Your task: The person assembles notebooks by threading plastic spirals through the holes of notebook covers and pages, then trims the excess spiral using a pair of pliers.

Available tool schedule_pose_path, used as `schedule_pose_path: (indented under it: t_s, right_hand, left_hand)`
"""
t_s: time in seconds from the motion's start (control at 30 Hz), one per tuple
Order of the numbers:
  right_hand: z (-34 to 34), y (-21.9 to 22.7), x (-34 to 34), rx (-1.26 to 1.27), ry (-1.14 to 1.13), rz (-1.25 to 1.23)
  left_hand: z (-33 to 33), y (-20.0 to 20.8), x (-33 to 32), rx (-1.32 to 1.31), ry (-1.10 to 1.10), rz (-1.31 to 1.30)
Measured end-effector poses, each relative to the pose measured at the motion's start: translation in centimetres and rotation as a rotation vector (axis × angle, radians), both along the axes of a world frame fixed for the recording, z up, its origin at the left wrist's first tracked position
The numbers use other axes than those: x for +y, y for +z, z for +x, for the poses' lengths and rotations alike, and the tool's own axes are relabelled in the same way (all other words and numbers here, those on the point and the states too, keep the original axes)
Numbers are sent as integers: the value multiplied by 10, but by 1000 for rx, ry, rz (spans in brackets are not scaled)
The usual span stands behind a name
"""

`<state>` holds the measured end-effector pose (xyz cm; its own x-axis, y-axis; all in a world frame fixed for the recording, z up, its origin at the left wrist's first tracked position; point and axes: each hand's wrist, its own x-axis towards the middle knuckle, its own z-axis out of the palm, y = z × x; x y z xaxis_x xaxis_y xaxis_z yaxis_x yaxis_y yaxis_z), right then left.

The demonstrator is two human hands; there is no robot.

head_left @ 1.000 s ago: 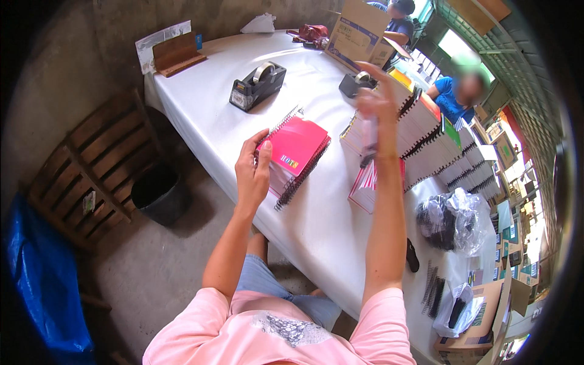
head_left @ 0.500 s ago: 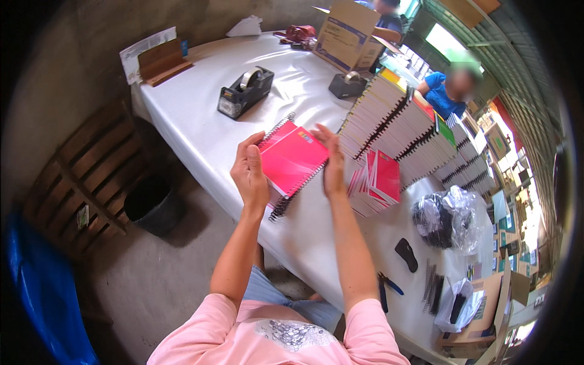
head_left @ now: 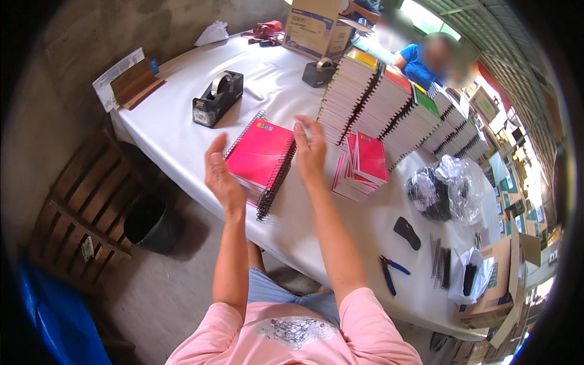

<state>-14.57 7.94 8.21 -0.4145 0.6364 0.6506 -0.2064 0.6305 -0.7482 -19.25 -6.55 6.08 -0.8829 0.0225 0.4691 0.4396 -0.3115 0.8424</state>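
Note:
A small stack of spiral-bound notebooks (head_left: 260, 152) with pink-red covers lies on the white-covered table in front of me. Dark wire coils run along its sides, and one coil end sticks out at the near corner. My left hand (head_left: 224, 181) is beside the stack's left edge, fingers apart and palm turned toward it. On the other side my right hand (head_left: 311, 149) is raised by the coil edge, its fingers loosely spread. Neither hand grips the stack; whether a fingertip touches it I cannot tell. Right of it stands a pile of loose pink-covered booklets (head_left: 363, 165).
Tall notebook stacks (head_left: 348, 91) stand at the far right. Two tape dispensers (head_left: 219, 97) sit farther back, near a cardboard box (head_left: 311, 27). Pliers (head_left: 389, 274), a black pouch (head_left: 407, 233), loose coils (head_left: 439, 263) and a plastic bag (head_left: 447, 188) lie at right. A person in blue (head_left: 420, 66) is beyond.
Both hands have opened away from the notebooks and the stack now lies lower, squarer on the table. The view has shifted, so the table things appear farther left.

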Motion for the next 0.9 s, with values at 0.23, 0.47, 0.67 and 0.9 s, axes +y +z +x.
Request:
schedule_pose_path:
  t_s: [0.23,0.47,0.67,0.9]
  right_hand:
    - [182,25,118,-884,-656,-103]
    - [186,14,132,-746,-660,35]
    - [233,35,35,-470,-246,284]
    - [300,-19,7,-815,-144,163]
  left_hand:
    - [35,48,-34,242,338,434]
    - [114,58,-4,765,-72,208]
    - [167,50,19,863,-313,-322]
    - [179,-74,68,910,-236,-865]
